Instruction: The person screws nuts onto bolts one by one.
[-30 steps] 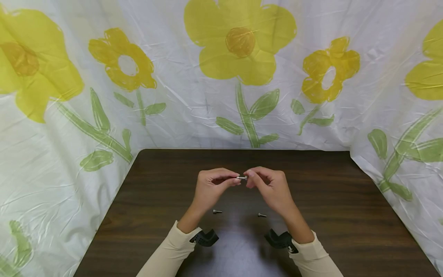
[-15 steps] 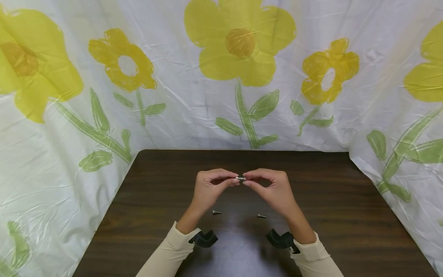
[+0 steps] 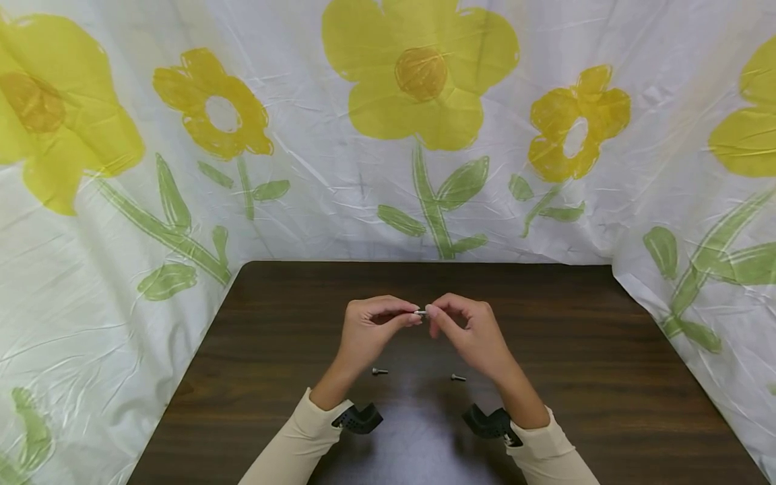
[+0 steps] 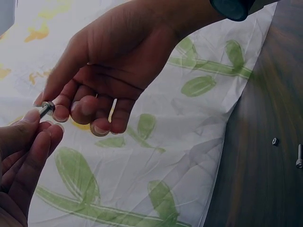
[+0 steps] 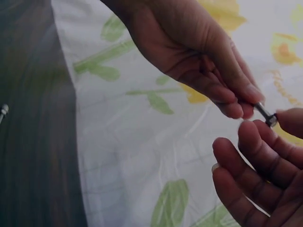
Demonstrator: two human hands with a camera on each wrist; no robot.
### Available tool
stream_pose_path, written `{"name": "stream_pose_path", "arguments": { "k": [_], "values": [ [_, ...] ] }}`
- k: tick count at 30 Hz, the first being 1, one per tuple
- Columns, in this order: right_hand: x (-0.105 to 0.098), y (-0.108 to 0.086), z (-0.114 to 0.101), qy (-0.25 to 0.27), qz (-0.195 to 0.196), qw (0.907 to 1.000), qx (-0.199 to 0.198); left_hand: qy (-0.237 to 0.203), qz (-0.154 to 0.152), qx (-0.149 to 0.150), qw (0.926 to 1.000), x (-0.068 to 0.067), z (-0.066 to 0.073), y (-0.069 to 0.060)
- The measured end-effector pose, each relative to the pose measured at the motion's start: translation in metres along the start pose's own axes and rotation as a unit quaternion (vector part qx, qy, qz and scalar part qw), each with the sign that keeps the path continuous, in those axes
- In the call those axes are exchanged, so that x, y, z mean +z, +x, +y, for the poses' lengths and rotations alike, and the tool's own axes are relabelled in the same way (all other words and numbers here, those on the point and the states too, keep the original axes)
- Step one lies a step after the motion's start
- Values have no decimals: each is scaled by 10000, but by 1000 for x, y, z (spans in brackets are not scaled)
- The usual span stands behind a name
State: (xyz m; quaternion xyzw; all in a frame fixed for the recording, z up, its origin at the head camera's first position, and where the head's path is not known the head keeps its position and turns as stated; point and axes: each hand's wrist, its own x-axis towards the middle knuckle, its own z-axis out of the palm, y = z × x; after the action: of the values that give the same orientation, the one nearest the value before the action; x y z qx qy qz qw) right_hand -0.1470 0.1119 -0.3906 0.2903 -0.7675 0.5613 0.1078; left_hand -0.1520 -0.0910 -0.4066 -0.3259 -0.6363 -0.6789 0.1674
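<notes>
Thumb and fingertips of my left hand (image 3: 366, 331) pinch the shank of a small metal bolt (image 5: 262, 110), raised over the table's far half. At its other end sits a wider metal piece (image 4: 49, 107); I cannot tell whether that is its head or a nut. My right hand (image 3: 477, 335) pinches this end, thumb against one side and index finger on the other, its remaining fingers loosely bent. In the head view, my right thumb mostly covers the wider end. Left fingertips hide the far end of the shank.
Two small bolts lie on the dark wooden table, one bolt (image 3: 380, 371) below my left hand, another bolt (image 3: 458, 378) below my right. A white curtain (image 3: 327, 202) with yellow flowers hangs behind and beside the table (image 3: 273, 296). Black devices (image 3: 359, 418) sit at both wrists.
My right thumb and fingers have straightened, then rolled back over the bolt's wider end, hiding it in the head view. The left hand stays nearly still, still pinching the shank.
</notes>
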Motion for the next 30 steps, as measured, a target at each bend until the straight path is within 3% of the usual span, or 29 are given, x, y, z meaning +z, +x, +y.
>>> {"name": "stream_pose_path", "arguments": {
  "k": [13,23,30],
  "values": [
    [1,-1,-3,-216,169,9995,170,106,27,210,9997,7,3,-1],
    [-8,0,2,89,348,9950,-937,-15,234,179,9996,1,-2,-1],
    [-8,0,1,98,382,9919,-1208,-158,157,214,9995,2,-2,-1]
  ]
}}
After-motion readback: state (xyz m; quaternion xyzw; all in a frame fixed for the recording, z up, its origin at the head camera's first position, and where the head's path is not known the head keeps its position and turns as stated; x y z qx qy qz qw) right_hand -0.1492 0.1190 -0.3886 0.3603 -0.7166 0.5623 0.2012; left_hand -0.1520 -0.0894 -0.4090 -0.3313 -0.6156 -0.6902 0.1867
